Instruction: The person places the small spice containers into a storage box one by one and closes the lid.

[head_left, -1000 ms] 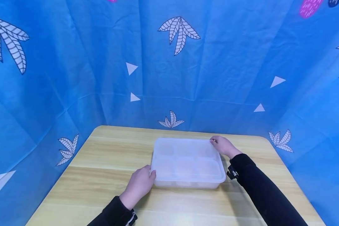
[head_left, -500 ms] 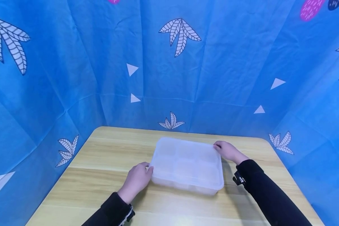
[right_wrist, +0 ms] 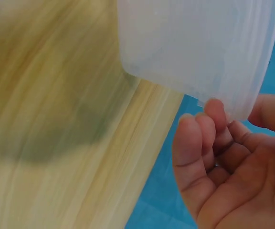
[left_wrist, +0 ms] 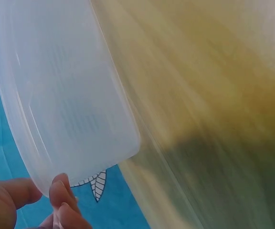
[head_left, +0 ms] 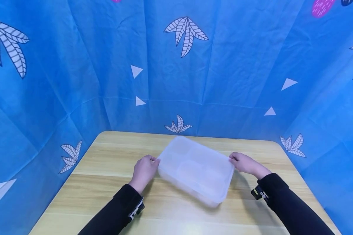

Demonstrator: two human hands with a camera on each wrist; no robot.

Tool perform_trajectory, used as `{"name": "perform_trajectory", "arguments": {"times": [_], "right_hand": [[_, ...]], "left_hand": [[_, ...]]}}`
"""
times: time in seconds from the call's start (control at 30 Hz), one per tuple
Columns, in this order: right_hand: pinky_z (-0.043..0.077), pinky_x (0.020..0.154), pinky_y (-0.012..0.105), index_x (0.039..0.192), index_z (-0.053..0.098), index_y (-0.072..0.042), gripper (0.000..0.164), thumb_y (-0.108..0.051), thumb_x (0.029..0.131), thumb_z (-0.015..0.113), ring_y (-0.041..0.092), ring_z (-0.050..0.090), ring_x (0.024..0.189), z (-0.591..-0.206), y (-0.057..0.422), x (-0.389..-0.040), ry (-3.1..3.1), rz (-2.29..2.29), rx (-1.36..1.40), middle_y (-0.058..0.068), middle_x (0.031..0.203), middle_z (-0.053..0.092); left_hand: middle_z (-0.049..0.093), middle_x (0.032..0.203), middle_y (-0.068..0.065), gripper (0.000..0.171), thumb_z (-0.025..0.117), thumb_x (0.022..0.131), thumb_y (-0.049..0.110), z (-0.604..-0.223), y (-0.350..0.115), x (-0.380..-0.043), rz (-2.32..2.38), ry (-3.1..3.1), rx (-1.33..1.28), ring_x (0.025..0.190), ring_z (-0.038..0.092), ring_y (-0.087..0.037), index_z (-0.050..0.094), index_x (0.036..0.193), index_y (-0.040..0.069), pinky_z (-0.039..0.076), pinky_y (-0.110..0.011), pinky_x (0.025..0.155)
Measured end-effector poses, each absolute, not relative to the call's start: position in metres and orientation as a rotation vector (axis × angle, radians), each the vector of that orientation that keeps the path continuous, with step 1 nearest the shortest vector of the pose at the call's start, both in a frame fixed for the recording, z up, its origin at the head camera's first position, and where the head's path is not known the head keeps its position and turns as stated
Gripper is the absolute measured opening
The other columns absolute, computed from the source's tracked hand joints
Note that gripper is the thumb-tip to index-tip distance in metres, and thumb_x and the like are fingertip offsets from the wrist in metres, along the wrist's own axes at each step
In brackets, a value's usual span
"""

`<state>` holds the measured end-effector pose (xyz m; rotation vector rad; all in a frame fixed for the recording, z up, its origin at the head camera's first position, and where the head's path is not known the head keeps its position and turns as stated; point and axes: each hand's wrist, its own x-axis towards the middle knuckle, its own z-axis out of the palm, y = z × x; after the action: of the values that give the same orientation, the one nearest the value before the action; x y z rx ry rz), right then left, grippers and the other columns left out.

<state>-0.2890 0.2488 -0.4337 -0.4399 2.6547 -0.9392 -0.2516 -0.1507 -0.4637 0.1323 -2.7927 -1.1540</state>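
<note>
A translucent white plastic storage box point(head_left: 195, 169) with a lid and faint compartments lies turned at an angle over the middle of the table. My left hand point(head_left: 144, 171) pinches its left corner between thumb and fingers. At the opposite corner, on the right, my right hand point(head_left: 248, 164) pinches the rim. The left wrist view has the thumb and curled fingertips point(left_wrist: 63, 193) at the box's corner. Bent fingers point(right_wrist: 187, 143) grip the rim from below in the right wrist view. Whether the base touches the tabletop, I cannot tell.
The box is over a light wood-grain table point(head_left: 106, 182) with rounded far corners. Blue cloth point(head_left: 238, 65) printed with leaves and triangles hangs behind it and along both sides.
The box has turned clockwise from nearly square to the table to a clear slant. My left hand has moved away from me, my right hand rightward and closer to me, both still holding it.
</note>
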Motion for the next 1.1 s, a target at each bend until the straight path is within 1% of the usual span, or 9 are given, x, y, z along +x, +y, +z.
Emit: {"name": "perform_trajectory", "arguments": {"times": [0.03,0.17,0.27,0.4,0.5,0.6,0.73,0.93,1.1], "right_hand": [[0.043,0.057,0.033,0.109,0.058,0.005,0.021,-0.011,0.106,0.044,0.019,0.049,0.061,-0.433,0.250,-0.286,2.645,-0.941,-0.441,0.010,0.075,0.053],[0.050,0.058,0.038,0.105,0.059,0.005,0.019,-0.010,0.105,0.047,0.021,0.054,0.061,-0.434,0.252,-0.277,2.615,-0.967,-0.418,0.010,0.072,0.055],[0.053,0.059,0.039,0.101,0.060,0.004,0.018,-0.010,0.104,0.049,0.021,0.057,0.062,-0.433,0.253,-0.270,2.590,-0.983,-0.414,0.011,0.072,0.058],[0.053,0.055,0.033,0.097,0.061,0.004,0.017,-0.009,0.103,0.052,0.019,0.058,0.059,-0.432,0.253,-0.259,2.546,-0.988,-0.470,0.010,0.070,0.060],[0.052,0.053,0.031,0.093,0.062,0.003,0.017,-0.008,0.102,0.052,0.018,0.057,0.058,-0.432,0.251,-0.251,2.507,-0.991,-0.520,0.008,0.068,0.060],[0.049,0.052,0.027,0.089,0.061,0.000,0.019,-0.008,0.103,0.051,0.015,0.055,0.057,-0.432,0.249,-0.243,2.461,-1.002,-0.559,0.004,0.068,0.059],[0.046,0.053,0.025,0.087,0.061,-0.001,0.022,-0.009,0.104,0.049,0.013,0.053,0.059,-0.433,0.246,-0.233,2.379,-1.036,-0.587,0.002,0.069,0.058],[0.044,0.056,0.024,0.093,0.056,-0.001,0.018,-0.011,0.105,0.048,0.012,0.051,0.062,-0.435,0.242,-0.221,2.247,-1.089,-0.563,0.003,0.073,0.058],[0.040,0.055,0.024,0.099,0.053,-0.001,0.014,-0.011,0.106,0.046,0.012,0.048,0.060,-0.435,0.238,-0.210,2.165,-1.138,-0.554,0.003,0.073,0.056]], "left_hand": [[0.073,0.090,-0.012,0.033,0.062,0.098,0.028,-0.464,-0.150,-0.253,-1.172,-2.782,0.136,0.083,0.068,-0.027,0.069,0.108,-0.003,0.052,-0.045,0.078],[0.074,0.097,-0.015,0.037,0.064,0.098,0.027,-0.463,-0.149,-0.259,-1.227,-2.736,0.125,0.089,0.070,-0.029,0.066,0.116,-0.005,0.053,-0.046,0.080],[0.074,0.101,-0.017,0.039,0.066,0.097,0.025,-0.462,-0.146,-0.262,-1.270,-2.701,0.111,0.094,0.070,-0.031,0.065,0.120,-0.007,0.054,-0.046,0.083],[0.072,0.107,-0.018,0.046,0.070,0.095,0.024,-0.460,-0.141,-0.265,-1.319,-2.681,0.103,0.101,0.068,-0.032,0.062,0.127,-0.008,0.054,-0.046,0.086],[0.070,0.113,-0.020,0.052,0.070,0.095,0.024,-0.462,-0.139,-0.268,-1.344,-2.703,0.064,0.104,0.067,-0.033,0.057,0.134,-0.008,0.054,-0.046,0.088],[0.068,0.118,-0.019,0.057,0.069,0.096,0.026,-0.466,-0.139,-0.274,-1.394,-2.726,0.025,0.106,0.066,-0.031,0.052,0.141,-0.006,0.054,-0.045,0.090],[0.066,0.125,-0.019,0.060,0.067,0.098,0.027,-0.469,-0.140,-0.282,-1.457,-2.739,-0.017,0.111,0.064,-0.030,0.047,0.146,-0.003,0.052,-0.045,0.094],[0.062,0.133,-0.017,0.056,0.064,0.100,0.027,-0.472,-0.140,-0.294,-1.496,-2.748,-0.091,0.119,0.060,-0.031,0.048,0.146,0.000,0.049,-0.045,0.099],[0.062,0.132,-0.017,0.051,0.062,0.101,0.026,-0.474,-0.133,-0.306,-1.456,-2.767,-0.179,0.120,0.060,-0.032,0.052,0.143,0.000,0.050,-0.044,0.099]]}}
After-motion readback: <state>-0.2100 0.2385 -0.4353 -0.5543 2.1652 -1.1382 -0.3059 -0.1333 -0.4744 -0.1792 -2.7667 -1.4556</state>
